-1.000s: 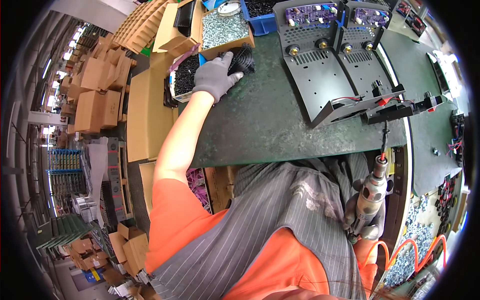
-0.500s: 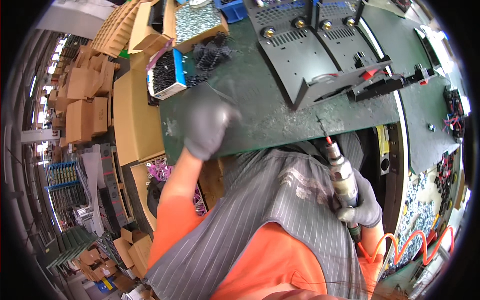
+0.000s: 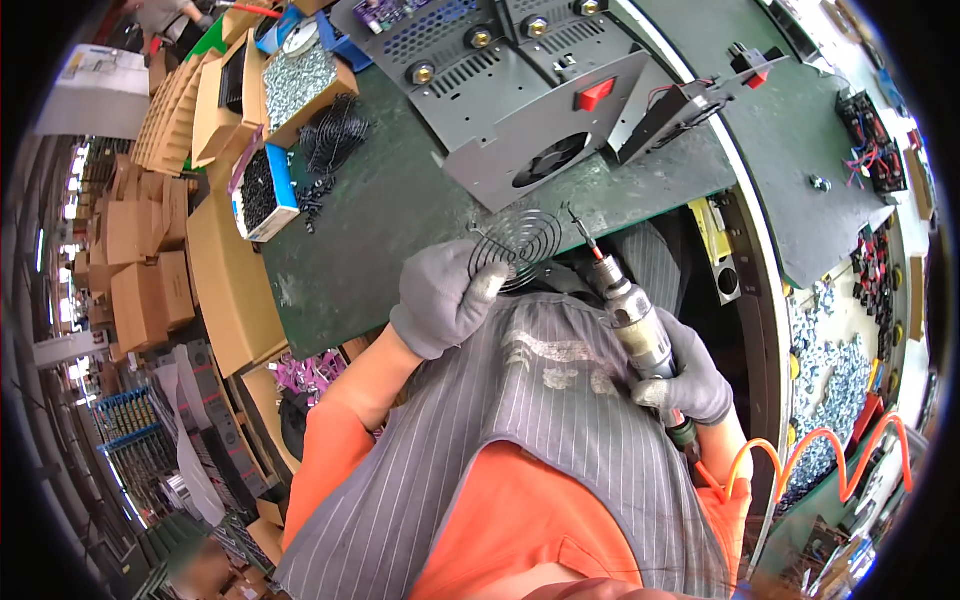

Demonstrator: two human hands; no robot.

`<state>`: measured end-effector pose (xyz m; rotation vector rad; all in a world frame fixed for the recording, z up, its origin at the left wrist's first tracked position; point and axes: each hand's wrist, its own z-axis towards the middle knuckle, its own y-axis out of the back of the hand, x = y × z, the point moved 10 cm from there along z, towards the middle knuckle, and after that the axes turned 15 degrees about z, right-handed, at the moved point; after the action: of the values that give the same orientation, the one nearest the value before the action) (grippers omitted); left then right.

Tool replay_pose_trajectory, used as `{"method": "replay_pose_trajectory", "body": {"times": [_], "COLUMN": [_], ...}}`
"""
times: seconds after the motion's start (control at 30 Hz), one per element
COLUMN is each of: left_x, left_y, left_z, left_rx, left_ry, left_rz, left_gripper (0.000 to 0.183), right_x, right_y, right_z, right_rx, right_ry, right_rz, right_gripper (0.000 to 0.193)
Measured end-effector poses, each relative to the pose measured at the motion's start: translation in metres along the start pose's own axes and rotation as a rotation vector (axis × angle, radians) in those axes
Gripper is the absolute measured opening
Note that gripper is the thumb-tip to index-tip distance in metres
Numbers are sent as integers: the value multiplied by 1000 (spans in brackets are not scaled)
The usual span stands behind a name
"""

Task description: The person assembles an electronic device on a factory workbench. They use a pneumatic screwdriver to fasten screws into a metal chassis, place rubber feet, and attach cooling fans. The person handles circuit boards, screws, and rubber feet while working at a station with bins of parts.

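Observation:
My left hand [image 3: 438, 302], in a grey glove, pinches a round black wire fan guard [image 3: 520, 240] between thumb and fingers, just off the bench's near edge. A pneumatic screwdriver [image 3: 640, 328] lies in my gloved right hand [image 3: 698, 378], its bit pointing up and away toward the guard. What sits at the bit's tip is too small to tell. Beyond both hands, a grey metal panel [image 3: 490, 155] stands on the bench, with a black fan [image 3: 550, 160] behind its round opening and a red switch [image 3: 595, 95] on it.
On the green bench [image 3: 380, 215], a blue-and-white box of black screws [image 3: 265, 195], a carton of silvery screws [image 3: 298, 85] and a pile of black fan guards [image 3: 333, 135] stand at the left. An orange coiled hose [image 3: 830, 450] runs off right. Cardboard boxes [image 3: 140, 300] are stacked far left.
My left hand has moved right and now holds a fan guard in front of me. The view has turned, and the metal panel with its fan opening shows more fully. My right hand keeps the screwdriver.

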<state>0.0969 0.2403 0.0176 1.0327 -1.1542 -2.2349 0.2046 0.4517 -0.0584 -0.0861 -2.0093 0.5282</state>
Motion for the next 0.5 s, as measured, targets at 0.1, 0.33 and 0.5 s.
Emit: {"method": "replay_pose_trajectory", "body": {"times": [0.1, 0.33, 0.5], "left_x": [-17, -19, -2], "left_y": [-9, -16, -31], "left_z": [5, 21, 31], "left_rx": [114, 129, 167], "left_ry": [-187, -223, 22], "left_rz": [197, 336, 289], "left_gripper": [29, 39, 36], "right_x": [-1, 18, 39], "right_y": [3, 17, 34], "right_z": [-1, 7, 17], "right_rx": [-7, -15, -80], "right_ry": [-15, -8, -32], "right_rz": [61, 51, 41], "right_gripper": [77, 80, 85]}}
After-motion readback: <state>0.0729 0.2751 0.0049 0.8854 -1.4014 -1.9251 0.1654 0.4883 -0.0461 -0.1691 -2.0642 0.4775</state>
